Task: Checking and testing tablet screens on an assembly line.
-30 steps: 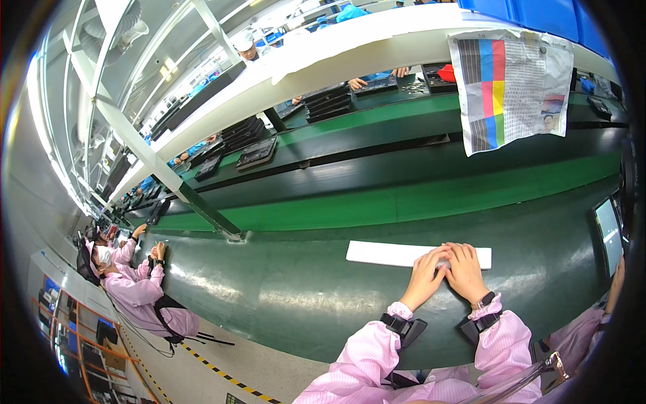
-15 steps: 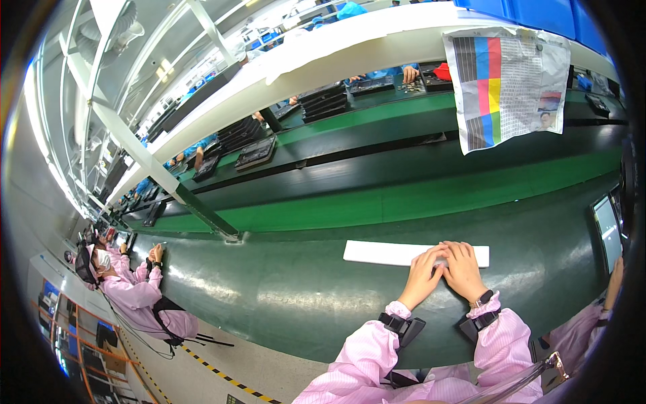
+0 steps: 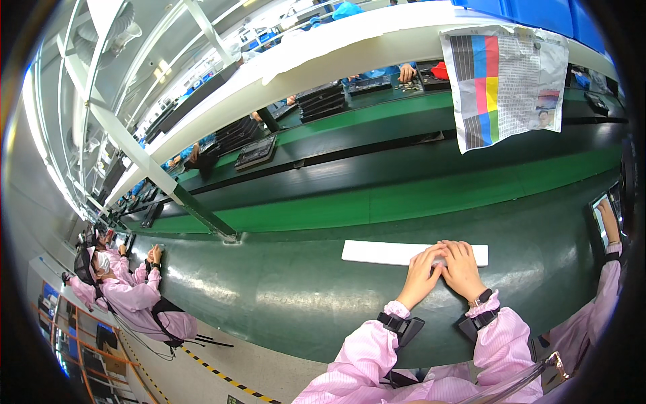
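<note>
A long white strip (image 3: 377, 252), like a foam bar, lies flat on the dark green worktop in front of me. My left hand (image 3: 421, 275) rests over its right half, fingers stretched loosely across it. Beside it, my right hand (image 3: 461, 265) lies on the strip near its right end, with the fingers extended forward. Both thumbs meet between the hands, and the fingertips of the two hands touch or overlap. Whatever may be under the palms is hidden. Black bands circle both wrists, below pink sleeves.
Behind the worktop (image 3: 289, 289) runs a conveyor (image 3: 377, 165) with black trays (image 3: 256, 153) and other workers' hands beyond. A printed sheet (image 3: 508, 87) hangs from the white shelf. A post (image 3: 205, 215) stands left. Pink-sleeved people work at left and right; a screen (image 3: 605, 212) stands far right.
My hands and the white strip stay in place. At the far right, another person's hand has risen to the screen. At far left, a pink-sleeved arm now reaches out behind the seated worker.
</note>
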`<state>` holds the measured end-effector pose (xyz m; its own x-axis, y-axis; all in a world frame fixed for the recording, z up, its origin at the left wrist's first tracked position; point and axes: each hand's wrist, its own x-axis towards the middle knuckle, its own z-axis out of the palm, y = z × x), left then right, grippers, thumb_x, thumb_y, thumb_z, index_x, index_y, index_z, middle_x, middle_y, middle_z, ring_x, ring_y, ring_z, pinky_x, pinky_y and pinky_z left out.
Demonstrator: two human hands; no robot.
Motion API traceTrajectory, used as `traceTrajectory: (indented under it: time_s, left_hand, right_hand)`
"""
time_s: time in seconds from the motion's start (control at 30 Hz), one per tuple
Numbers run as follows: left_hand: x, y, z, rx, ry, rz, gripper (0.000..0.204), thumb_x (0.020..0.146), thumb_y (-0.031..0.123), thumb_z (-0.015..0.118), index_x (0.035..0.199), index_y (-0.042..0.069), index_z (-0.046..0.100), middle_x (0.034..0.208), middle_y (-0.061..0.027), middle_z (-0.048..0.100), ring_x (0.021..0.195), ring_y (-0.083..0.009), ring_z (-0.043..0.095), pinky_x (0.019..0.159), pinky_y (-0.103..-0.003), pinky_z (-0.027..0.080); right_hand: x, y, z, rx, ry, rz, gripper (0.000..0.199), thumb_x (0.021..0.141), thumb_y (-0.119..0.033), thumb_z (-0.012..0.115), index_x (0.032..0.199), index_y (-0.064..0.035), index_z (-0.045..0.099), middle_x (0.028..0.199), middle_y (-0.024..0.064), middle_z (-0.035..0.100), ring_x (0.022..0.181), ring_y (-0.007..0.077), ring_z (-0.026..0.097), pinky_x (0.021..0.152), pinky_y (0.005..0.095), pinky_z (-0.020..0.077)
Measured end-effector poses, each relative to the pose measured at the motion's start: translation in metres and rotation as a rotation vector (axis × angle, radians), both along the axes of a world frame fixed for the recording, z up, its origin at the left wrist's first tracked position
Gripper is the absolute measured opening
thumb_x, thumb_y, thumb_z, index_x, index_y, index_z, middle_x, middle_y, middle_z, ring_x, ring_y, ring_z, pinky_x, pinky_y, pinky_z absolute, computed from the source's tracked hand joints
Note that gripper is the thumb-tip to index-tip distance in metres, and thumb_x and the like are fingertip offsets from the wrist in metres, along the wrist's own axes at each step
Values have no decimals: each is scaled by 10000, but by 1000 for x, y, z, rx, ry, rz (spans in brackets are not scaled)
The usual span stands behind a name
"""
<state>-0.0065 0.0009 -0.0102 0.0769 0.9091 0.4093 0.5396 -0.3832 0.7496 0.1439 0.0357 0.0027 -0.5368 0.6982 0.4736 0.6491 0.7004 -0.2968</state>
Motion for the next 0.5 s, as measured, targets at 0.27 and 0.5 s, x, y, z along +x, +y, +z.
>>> traceTrajectory:
  time_s: [0.27,0.5]
  left_hand:
    - [0,-1,1,-20,20,-30,288,897,137,541,1184,115,529,1353,-66,506,1246,-237,467,1028,-376,281]
    - [0,-1,1,-4,8,0,288,894,133,541,1181,117,530,1350,-63,508,1237,-238,473,1028,-377,279]
  right_hand:
    - [1,0,-1,-17,-12,2,392,770,-167,643,1103,21,559,1211,140,536,1164,292,477,1037,451,319]
    - [1,1,-2,-10,-14,9,413,771,-171,644,1122,23,549,1213,141,535,1172,293,470,1038,455,317]
